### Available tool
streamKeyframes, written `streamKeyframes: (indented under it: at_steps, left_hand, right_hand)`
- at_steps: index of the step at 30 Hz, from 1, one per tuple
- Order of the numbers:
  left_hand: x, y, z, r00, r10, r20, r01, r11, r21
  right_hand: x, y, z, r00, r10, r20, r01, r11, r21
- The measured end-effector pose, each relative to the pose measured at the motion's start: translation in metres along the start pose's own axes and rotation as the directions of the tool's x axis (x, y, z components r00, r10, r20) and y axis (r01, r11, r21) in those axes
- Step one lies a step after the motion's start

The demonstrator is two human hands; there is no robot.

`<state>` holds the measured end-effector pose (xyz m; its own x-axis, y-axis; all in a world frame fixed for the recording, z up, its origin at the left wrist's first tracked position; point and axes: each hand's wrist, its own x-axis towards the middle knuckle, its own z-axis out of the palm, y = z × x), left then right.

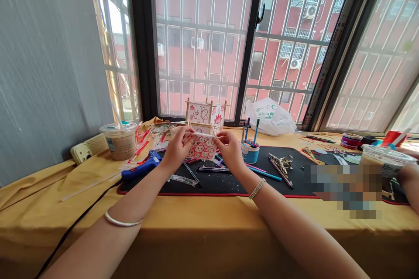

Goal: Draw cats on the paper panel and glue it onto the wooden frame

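My left hand [178, 144] pinches the upper left corner of a small white sheet with a red pattern [202, 148]. My right hand [230, 147] grips its upper right corner, so the sheet hangs stretched between both. Whether it is paper or cloth I cannot tell. Just behind it stands a small stick frame [199, 112] with drawn panels, one showing red flowers; its lower part is partly hidden. Below my hands, several pens [214, 169] lie on a black mat [229, 186]. A blue glue gun [142, 168] rests left of my left hand.
A blue pen cup [250, 153] and a hair clip [281, 168] are to the right. Lidded drink cups stand at left [119, 141] and right [381, 161], the latter beside another person's hand [409, 178]. A plastic bag [271, 117] and power strip [87, 149] sit farther back.
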<state>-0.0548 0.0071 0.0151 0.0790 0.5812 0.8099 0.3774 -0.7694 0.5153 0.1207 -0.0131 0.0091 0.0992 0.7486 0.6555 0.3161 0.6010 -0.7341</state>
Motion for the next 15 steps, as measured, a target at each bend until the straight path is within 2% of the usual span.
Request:
streamKeyframes:
  at_steps: [4, 8, 15]
  left_hand:
    - [-0.001, 0.004, 0.002, 0.999, 0.030, -0.024, -0.030, 1.000, 0.006]
    - [-0.002, 0.010, 0.003, 0.998, 0.010, -0.055, -0.013, 0.998, -0.059]
    - [-0.004, 0.000, 0.003, 0.998, 0.054, 0.045, -0.055, 0.998, 0.017]
  right_hand:
    - [0.001, 0.005, 0.000, 1.000, -0.014, -0.014, 0.013, 0.999, -0.030]
    - [0.002, 0.009, -0.002, 0.999, -0.038, -0.032, 0.036, 0.996, -0.077]
    - [0.008, 0.015, -0.010, 0.993, -0.113, -0.013, 0.109, 0.977, -0.186]
